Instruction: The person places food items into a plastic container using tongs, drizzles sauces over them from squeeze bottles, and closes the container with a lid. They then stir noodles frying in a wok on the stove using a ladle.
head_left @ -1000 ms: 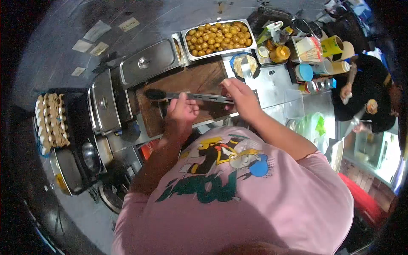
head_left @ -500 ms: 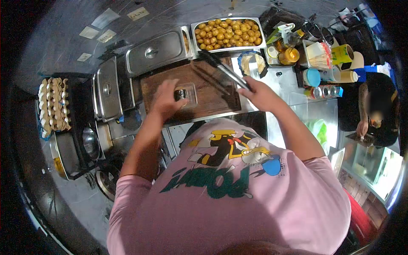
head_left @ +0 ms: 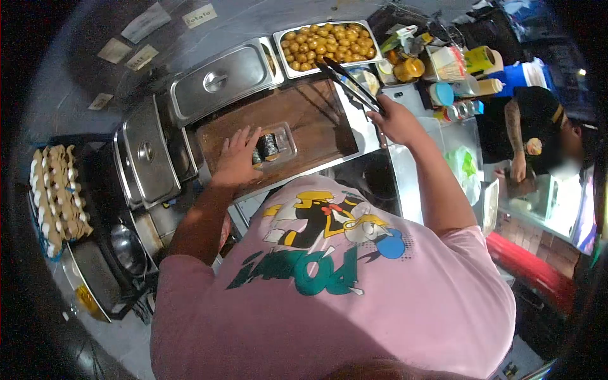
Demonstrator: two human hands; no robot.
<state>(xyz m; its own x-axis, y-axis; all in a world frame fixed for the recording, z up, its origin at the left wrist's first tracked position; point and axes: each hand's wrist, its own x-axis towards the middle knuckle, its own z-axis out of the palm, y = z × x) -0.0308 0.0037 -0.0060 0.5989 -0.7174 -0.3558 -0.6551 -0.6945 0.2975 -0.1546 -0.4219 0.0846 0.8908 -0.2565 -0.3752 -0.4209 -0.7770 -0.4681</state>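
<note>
My left hand (head_left: 237, 157) is at the left end of a small clear plastic tray (head_left: 289, 140), its fingers stretched out and slightly spread. In the tray lie dark, seaweed-wrapped pieces of food (head_left: 271, 145), partly covered by the fingertips. Whether the hand touches the food or only the tray, I cannot tell. The tray rests on a brown wooden cutting board (head_left: 316, 120). To the right, my right hand (head_left: 396, 120) is closed round the handle end of a pair of tongs (head_left: 358, 90). Their dark tips point up and left, near the pan of small potatoes (head_left: 329, 45).
Lidded steel pans (head_left: 221, 85) line the board's back and left. Egg trays (head_left: 60, 193) stand far left. Sauce jars (head_left: 408, 69) and squeeze bottles (head_left: 487, 87) crowd the back right. A co-worker's tattooed arm (head_left: 514, 133) is at the right.
The view has shifted and turned a little. My left hand has moved to the tray's left end, showing more of the dark food. My right hand still holds the tongs, turned to another angle.
</note>
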